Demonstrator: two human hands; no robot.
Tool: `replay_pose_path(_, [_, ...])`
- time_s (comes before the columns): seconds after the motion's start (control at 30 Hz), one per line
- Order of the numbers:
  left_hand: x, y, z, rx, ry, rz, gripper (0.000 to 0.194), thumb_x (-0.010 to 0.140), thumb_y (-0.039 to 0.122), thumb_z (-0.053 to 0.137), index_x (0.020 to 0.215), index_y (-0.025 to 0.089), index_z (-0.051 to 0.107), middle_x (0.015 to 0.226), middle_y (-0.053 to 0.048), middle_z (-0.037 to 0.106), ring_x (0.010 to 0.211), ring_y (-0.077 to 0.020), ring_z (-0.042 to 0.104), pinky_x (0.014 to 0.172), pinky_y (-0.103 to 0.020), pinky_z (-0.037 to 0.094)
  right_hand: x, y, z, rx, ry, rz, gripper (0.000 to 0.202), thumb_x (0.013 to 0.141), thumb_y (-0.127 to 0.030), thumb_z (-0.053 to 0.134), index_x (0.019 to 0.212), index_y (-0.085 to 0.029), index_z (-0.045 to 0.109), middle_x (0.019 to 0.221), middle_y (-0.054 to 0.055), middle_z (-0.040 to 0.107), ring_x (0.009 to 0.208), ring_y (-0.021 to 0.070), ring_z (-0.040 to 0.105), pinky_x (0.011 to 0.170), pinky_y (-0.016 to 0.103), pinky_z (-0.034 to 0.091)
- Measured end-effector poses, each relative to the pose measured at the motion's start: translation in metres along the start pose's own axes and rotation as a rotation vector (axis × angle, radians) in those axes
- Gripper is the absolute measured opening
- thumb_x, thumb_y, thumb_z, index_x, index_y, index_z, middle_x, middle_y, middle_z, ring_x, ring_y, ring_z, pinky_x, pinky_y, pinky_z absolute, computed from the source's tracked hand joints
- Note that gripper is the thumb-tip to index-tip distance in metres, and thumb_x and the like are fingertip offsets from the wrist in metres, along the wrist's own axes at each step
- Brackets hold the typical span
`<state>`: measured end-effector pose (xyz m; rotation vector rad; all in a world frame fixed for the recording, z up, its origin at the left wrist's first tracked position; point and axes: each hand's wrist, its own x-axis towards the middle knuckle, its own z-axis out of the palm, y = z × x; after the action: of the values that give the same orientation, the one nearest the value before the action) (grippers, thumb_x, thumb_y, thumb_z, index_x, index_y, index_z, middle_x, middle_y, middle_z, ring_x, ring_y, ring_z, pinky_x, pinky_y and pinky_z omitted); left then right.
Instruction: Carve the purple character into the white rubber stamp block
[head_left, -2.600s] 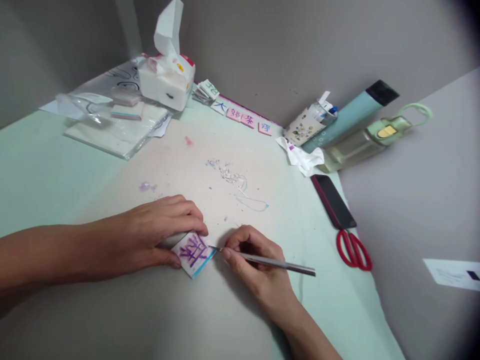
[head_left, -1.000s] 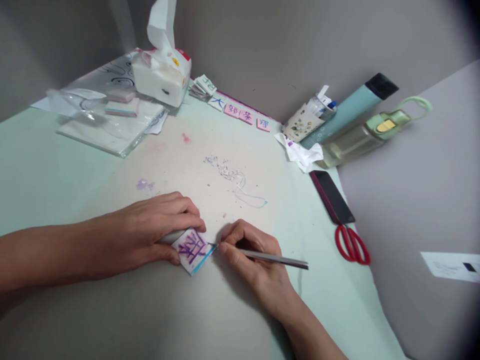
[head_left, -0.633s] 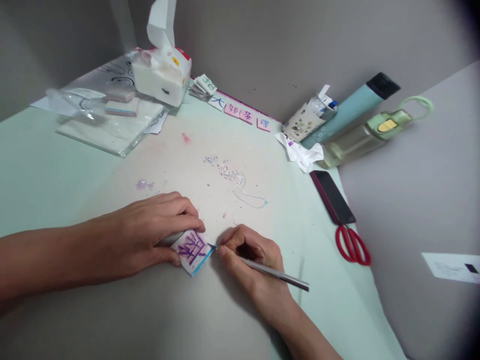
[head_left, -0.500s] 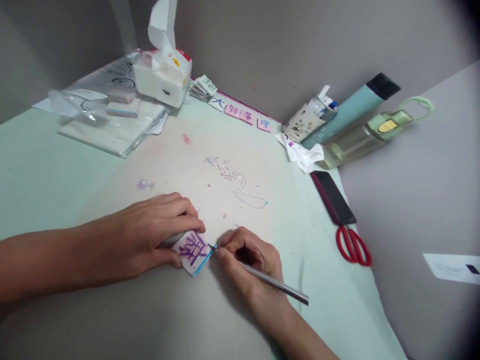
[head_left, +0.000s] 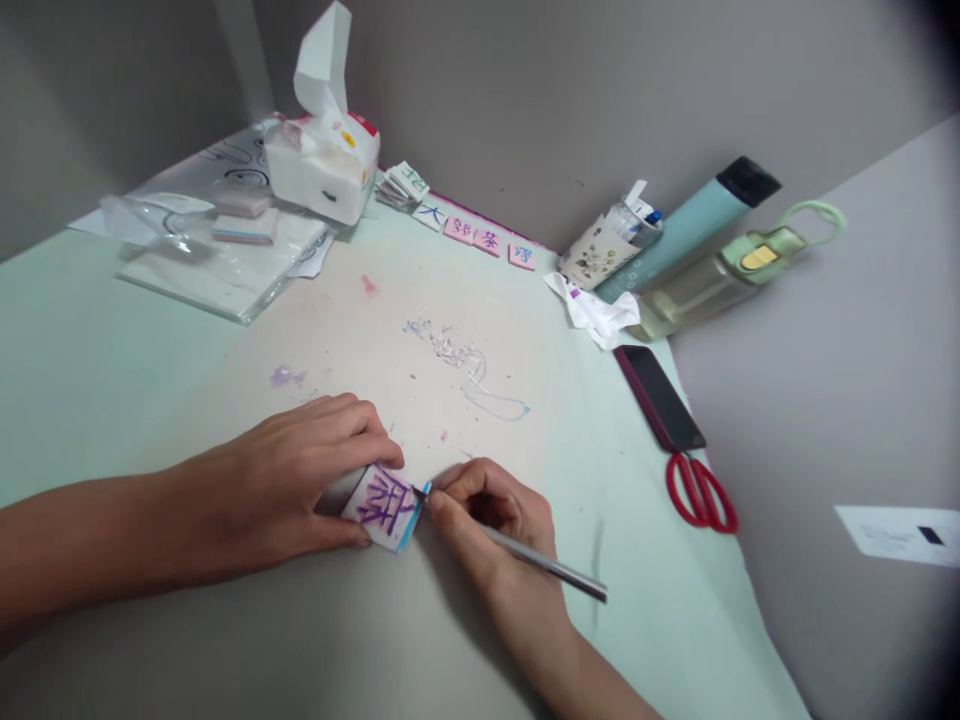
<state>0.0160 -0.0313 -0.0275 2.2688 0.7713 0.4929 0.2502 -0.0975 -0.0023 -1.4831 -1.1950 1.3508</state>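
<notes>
Between the thumb and fingers of my left hand (head_left: 300, 480) is a small rubber carving block (head_left: 384, 508), held against the table. Its top is pale with a purple character on it, and a blue layer shows along the right edge. My right hand (head_left: 502, 530) grips a slim metal craft knife (head_left: 547, 563) like a pen. The blade tip touches the block's top near the blue edge; how deep it sits I cannot tell. Beyond the hands lies a pile of fine shavings (head_left: 450, 347), with a thin curled strip (head_left: 499, 403) beside it.
At the back stand a tissue pack (head_left: 322, 165), a pen cup (head_left: 611, 245) and a green bottle (head_left: 720, 280). Carved stamps (head_left: 487, 240) line the back edge. A phone (head_left: 660, 398) and red scissors (head_left: 703, 492) lie right. Plastic-wrapped sheets (head_left: 217, 265) lie left.
The block has turned slightly under my left hand, and the knife tip has shifted a little across its top near the blue edge. The whole view has moved slightly.
</notes>
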Motion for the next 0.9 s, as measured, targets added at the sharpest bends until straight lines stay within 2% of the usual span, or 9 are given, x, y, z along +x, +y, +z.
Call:
replay_pose_path(0.2, [0.003,0.007,0.004,-0.143,0.010,-0.096,0.039,0.087,0.024,0.078,0.121,0.030,0.060,0.116,0.001,0.062,0.104,-0.0190,0.064,0.086,-0.025,0.049,0.011,0.003,-0.016,0.206,-0.039,0.049,0.024,0.081,-0.032,0.083,0.071,-0.020,0.065,0.075,0.001,0.068,0.070,0.0147,0.052,0.062,0.027,0.036])
replay_pose_path(0.37, [0.002,0.024,0.007,-0.568,0.012,-0.305,0.031,0.088,0.029,0.076,0.116,0.032,0.063,0.120,0.001,0.056,0.101,-0.0181,0.071,0.088,-0.026,0.060,0.017,0.000,-0.028,0.265,-0.100,0.021,0.026,0.080,-0.031,0.086,0.068,-0.019,0.066,0.071,-0.001,0.067,0.067,0.0128,0.050,0.063,0.026,0.036])
replay_pose_path(0.47, [0.001,0.031,0.008,-0.733,0.022,-0.372,0.033,0.085,0.030,0.080,0.114,0.032,0.066,0.121,0.001,0.053,0.100,-0.0186,0.074,0.088,-0.026,0.062,0.020,-0.005,-0.033,0.277,-0.153,0.030,0.025,0.078,-0.028,0.086,0.066,-0.019,0.066,0.068,-0.001,0.066,0.064,0.0120,0.050,0.062,0.026,0.036])
replay_pose_path(0.57, [0.001,0.032,0.007,-0.821,-0.014,-0.378,0.038,0.082,0.029,0.084,0.114,0.032,0.065,0.121,0.001,0.052,0.093,-0.0167,0.075,0.081,-0.022,0.062,0.022,-0.007,-0.036,0.341,-0.216,0.059,0.024,0.075,-0.025,0.087,0.065,-0.018,0.066,0.067,-0.001,0.068,0.062,0.0117,0.052,0.061,0.025,0.038])
replay_pose_path(0.63, [0.001,0.030,0.005,-0.866,-0.062,-0.334,0.039,0.083,0.026,0.085,0.116,0.032,0.064,0.118,0.001,0.052,0.092,-0.0160,0.075,0.078,-0.022,0.062,0.023,-0.007,-0.038,0.389,-0.255,0.087,0.024,0.073,-0.024,0.088,0.065,-0.018,0.066,0.068,0.000,0.069,0.060,0.0111,0.052,0.060,0.025,0.038])
replay_pose_path(0.7, [0.002,0.029,0.003,-0.894,-0.111,-0.305,0.040,0.084,0.025,0.084,0.117,0.031,0.063,0.116,0.001,0.054,0.094,-0.0172,0.074,0.079,-0.023,0.062,0.024,-0.006,-0.039,0.430,-0.293,0.117,0.025,0.071,-0.023,0.089,0.065,-0.018,0.066,0.067,0.000,0.070,0.057,0.0101,0.052,0.057,0.024,0.038])
replay_pose_path(0.9, [-0.001,0.023,-0.001,-0.959,-0.269,-0.330,0.045,0.084,0.026,0.086,0.120,0.030,0.060,0.118,-0.003,0.063,0.102,-0.0220,0.072,0.085,-0.027,0.060,0.026,-0.004,-0.039,0.587,-0.429,0.206,0.025,0.069,-0.020,0.091,0.063,-0.015,0.067,0.066,0.001,0.072,0.050,0.0072,0.050,0.051,0.022,0.033])
